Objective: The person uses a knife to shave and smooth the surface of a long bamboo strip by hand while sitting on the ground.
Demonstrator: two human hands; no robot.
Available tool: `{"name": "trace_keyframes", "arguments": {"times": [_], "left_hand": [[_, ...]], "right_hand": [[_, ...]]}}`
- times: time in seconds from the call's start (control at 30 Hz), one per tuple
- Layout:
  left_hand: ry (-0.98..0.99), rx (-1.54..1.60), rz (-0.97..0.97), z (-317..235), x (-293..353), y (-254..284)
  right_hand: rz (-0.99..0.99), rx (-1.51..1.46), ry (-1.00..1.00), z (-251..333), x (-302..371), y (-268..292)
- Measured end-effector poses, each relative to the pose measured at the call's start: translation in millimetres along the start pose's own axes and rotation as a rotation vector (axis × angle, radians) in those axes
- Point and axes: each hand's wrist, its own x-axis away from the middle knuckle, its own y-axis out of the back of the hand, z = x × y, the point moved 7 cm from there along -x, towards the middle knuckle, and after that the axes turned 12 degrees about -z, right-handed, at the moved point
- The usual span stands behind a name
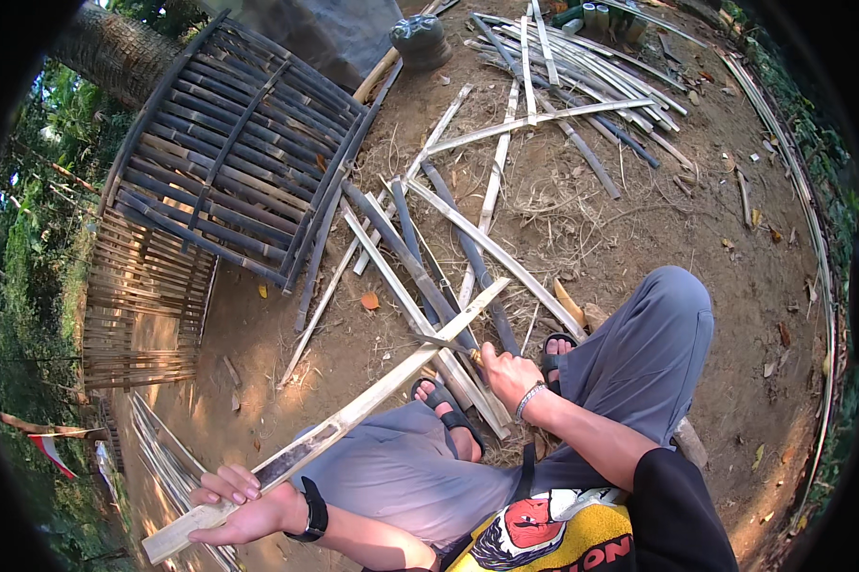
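Observation:
A long, pale split bamboo strip (pixel 353 408) slants from the lower left across my lap to the middle of the view. My left hand (pixel 248 505) is closed around it near its lower end, thumb along the near side. In my right hand (pixel 507 374) is the handle of a knife (pixel 445 343), whose dark blade lies across the strip near its far end. The blade touches or crosses the strip there; how deep it sits I cannot tell. Under the far end lie dark bamboo poles (pixel 401 238) and more pale strips.
Dark bamboo slatted bench (pixel 229 153) stands at the upper left, with a lighter bamboo slatted frame (pixel 148 305) beside it. A pile of pale strips (pixel 591 71) lies at the upper right, near a dark plastic bundle (pixel 420 40). More strips (pixel 167 448) lie at the lower left, near my left hand.

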Motion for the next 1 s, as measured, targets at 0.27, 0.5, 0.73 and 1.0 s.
{"name": "trace_keyframes", "arguments": {"times": [0.27,0.5,0.73,1.0], "left_hand": [[0.022,0.012,-0.001,1.2,-0.9,2.1],[0.031,0.013,0.002,1.2,0.6,0.7],[0.013,0.036,0.042,-1.1,-5.5,9.4],[0.028,0.049,0.025,2.9,-8.4,14.0]], "right_hand": [[0.038,-0.021,-0.053,-13.8,8.3,-16.3],[-0.164,-0.073,0.293,30.4,23.2,7.5],[-0.118,-0.112,0.197,39.1,24.3,27.3],[-0.084,-0.213,0.070,14.1,13.9,9.9]]}}
